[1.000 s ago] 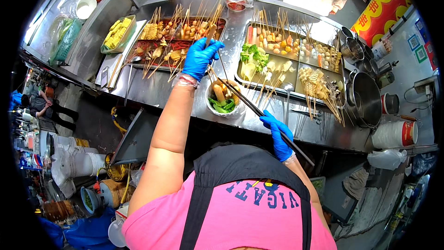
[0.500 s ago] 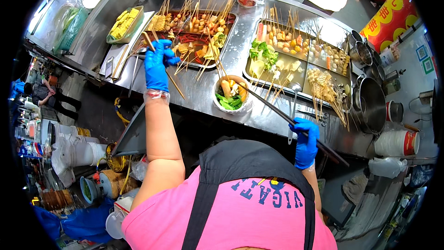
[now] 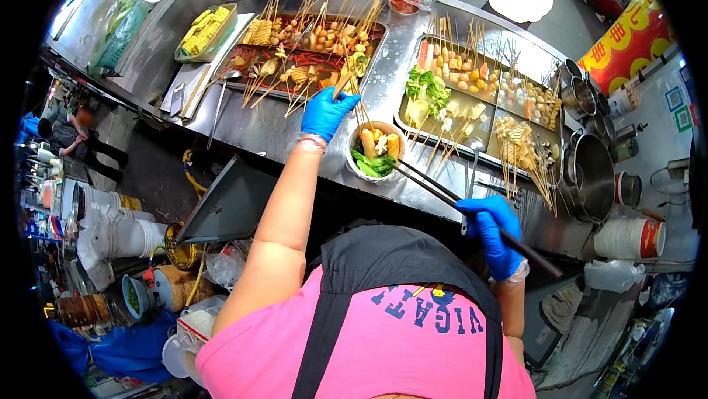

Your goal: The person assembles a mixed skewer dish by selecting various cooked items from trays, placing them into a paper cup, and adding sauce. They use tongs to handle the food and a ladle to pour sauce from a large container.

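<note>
My left hand (image 3: 328, 114), in a blue glove, is closed beside the near edge of the red-broth tray (image 3: 380, 49). A light-brown wooden piece (image 3: 341, 85) sticks up from its fingers; its exact kind is unclear. Just right of that hand stands a bag-lined bowl (image 3: 352, 164) of leafy greens (image 3: 371, 166), a tan roll and white pieces, with thin skewers leaning out over its rim. My right hand (image 3: 495, 233), also gloved in blue, grips long black chopsticks (image 3: 436, 186). Their tips reach the bowl's right side, at the food.
At right is a divided broth tray (image 3: 483, 122) with many skewers; pots (image 3: 592, 170) stand beyond it. A tub of corn (image 3: 204, 34) and a ladle (image 3: 220, 108) lie left. Across the counter, another bowl (image 3: 404, 4) stands near people. A grey panel (image 3: 228, 203) juts out below the counter.
My left hand has moved right, from the red-broth tray's left side toward the bowl. My right hand has shifted slightly right and nearer, with the chopstick tips lower at the bowl. The view has shifted slightly.
</note>
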Demonstrator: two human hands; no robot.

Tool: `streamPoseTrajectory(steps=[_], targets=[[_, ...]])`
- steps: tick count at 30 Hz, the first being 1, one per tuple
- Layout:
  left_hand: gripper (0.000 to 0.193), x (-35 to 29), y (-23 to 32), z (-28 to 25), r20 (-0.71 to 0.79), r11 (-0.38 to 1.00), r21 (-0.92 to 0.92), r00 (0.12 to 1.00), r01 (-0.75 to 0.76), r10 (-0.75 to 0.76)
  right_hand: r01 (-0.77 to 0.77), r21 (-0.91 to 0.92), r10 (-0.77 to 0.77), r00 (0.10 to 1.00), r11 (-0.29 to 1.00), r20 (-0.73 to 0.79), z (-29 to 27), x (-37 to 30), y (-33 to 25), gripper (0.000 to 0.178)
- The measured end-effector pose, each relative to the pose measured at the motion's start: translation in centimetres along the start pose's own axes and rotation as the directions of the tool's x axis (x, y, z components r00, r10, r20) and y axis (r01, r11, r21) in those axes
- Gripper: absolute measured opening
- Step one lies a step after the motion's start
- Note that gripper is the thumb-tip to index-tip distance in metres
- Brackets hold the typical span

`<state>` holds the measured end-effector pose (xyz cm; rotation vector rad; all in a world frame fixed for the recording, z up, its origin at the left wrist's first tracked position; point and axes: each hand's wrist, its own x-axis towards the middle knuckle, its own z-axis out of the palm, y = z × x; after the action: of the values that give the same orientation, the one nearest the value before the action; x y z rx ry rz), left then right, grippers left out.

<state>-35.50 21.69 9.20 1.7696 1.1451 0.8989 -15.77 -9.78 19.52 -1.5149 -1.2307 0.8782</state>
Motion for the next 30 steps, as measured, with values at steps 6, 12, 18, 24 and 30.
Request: streamPoseTrajectory(steps=[6, 12, 18, 24, 30], targets=[[0.037, 2.7, -3.8, 1.9, 0.019, 0.989, 0.139, 0.998, 0.057, -0.06, 0.088, 0.409, 0.025, 0.965, 0.908, -0.262, 0.1, 0.7, 3.5, 0.026], [0.03, 2.1, -3.7, 0.6, 0.092, 0.997, -0.069, 0.996, 0.028, -0.021, 0.027, 0.536, 0.094, 0.976, 0.844, -0.198, 1.9, 1.1, 4.6, 0.029], [0.031, -1.6, 0.6, -0.3, 0.219, 0.998, 0.038, 0.975, -0.049, 0.039, -0.03, 0.424, 0.046, 0.998, 0.905, -0.029, 3.8, 2.5, 5.0, 0.025], [0.026, -3.9, 1.0, -1.3, 0.18, 0.995, -0.102, 0.983, -0.018, 0.036, 0.145, 0.3, -0.135, 0.989, 0.943, -0.053, 5.6, 1.3, 8.8, 0.022], [0.015, -5.6, 1.7, -1.9, 0.122, 0.988, -0.143, 0.99, -0.058, 0.076, 0.114, 0.362, -0.073, 0.99, 0.925, -0.124, 5.8, -0.2, 10.2, 0.022]])
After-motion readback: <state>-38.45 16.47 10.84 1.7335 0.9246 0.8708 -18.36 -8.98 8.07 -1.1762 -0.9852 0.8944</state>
